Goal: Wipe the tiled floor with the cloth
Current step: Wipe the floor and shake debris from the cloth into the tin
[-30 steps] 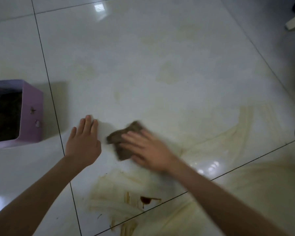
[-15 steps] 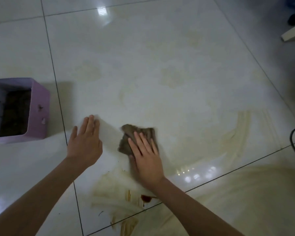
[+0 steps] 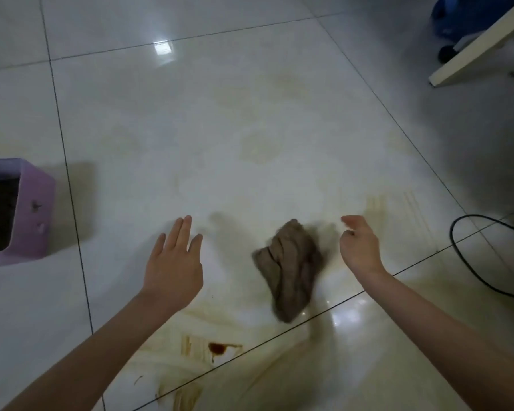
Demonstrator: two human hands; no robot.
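Observation:
A crumpled brown cloth lies loose on the glossy white tiled floor, between my two hands and touched by neither. My left hand rests flat on the tile to the cloth's left, fingers straight. My right hand hovers just right of the cloth with loosely curled fingers, holding nothing. Yellowish smear streaks cross the tile, and a small dark brown stain sits near the bottom by a grout line.
A purple box with dark contents stands at the left edge. A black cable loops on the floor at the right. A white furniture edge and a blue object sit at the top right.
My right hand has let go of the cloth and moved off to its right. The cloth now lies free. My left hand has stayed flat on the tile.

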